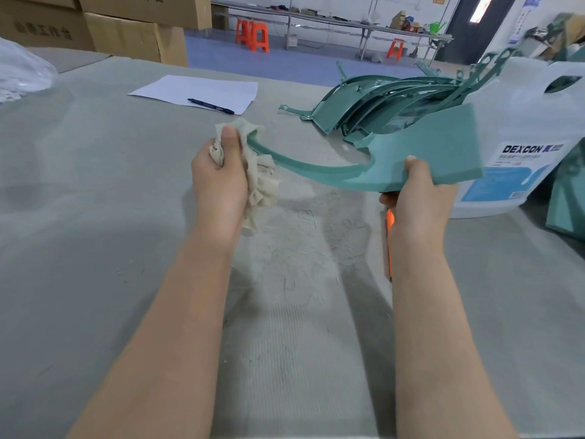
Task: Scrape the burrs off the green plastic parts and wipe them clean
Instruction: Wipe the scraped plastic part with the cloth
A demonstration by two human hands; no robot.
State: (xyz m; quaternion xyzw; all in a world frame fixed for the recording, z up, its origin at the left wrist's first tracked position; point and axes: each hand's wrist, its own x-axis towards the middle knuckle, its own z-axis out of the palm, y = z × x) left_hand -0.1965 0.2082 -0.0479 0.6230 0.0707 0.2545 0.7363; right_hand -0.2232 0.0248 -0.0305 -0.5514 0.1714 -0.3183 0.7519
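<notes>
Nearest, two bare forearms over the grey felt-covered table (95,191). Left hand (220,185) curled tight round a crumpled beige cloth (259,175), thumb pressing it on the thin tip of a curved green plastic part (411,153). Right hand (418,201) pinching that part's broad end, thumb on top; an orange-handled tool (388,229) below the fingers. Beyond the fingertips, a stack of green parts (373,99); right of them, a white jug (522,122).

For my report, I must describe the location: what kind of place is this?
Probably a factory finishing area or workshop: a stack of identical green plastic parts lies on a padded workbench, cardboard boxes are piled behind, and long work tables stand across the blue floor.
</notes>
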